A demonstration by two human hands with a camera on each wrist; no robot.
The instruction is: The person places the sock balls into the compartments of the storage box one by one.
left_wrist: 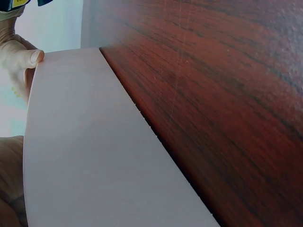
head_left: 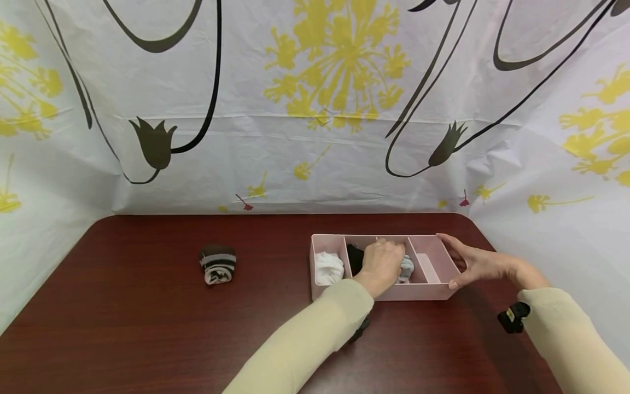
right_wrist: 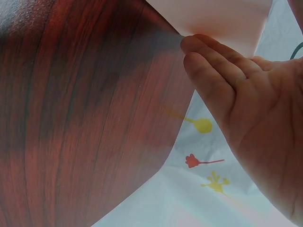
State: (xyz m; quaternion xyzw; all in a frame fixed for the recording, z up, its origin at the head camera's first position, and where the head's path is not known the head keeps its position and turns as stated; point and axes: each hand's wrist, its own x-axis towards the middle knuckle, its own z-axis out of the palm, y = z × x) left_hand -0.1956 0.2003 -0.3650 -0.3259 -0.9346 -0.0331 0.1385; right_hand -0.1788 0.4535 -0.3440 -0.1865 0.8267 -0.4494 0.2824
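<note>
A pink divided box (head_left: 410,293) stands near the table's back right. In its leftmost compartment sits a white rolled sock (head_left: 328,268). A black sock (head_left: 354,257) lies in the compartment beside it. My left hand (head_left: 381,265) reaches down into the compartment with a pale blue sock (head_left: 406,268); the fingertips are hidden, so I cannot tell whether they pinch it. My right hand (head_left: 479,265) holds the box's right end, thumb at the front corner and fingers toward the back. In the right wrist view the fingers (right_wrist: 210,78) lie against that end.
A striped rolled sock (head_left: 218,266) in brown, black and white lies on the left of the dark red wooden table (head_left: 147,328). The box's rightmost compartment shows a bare floor. A white patterned sheet (head_left: 246,98) hangs behind and beside the table.
</note>
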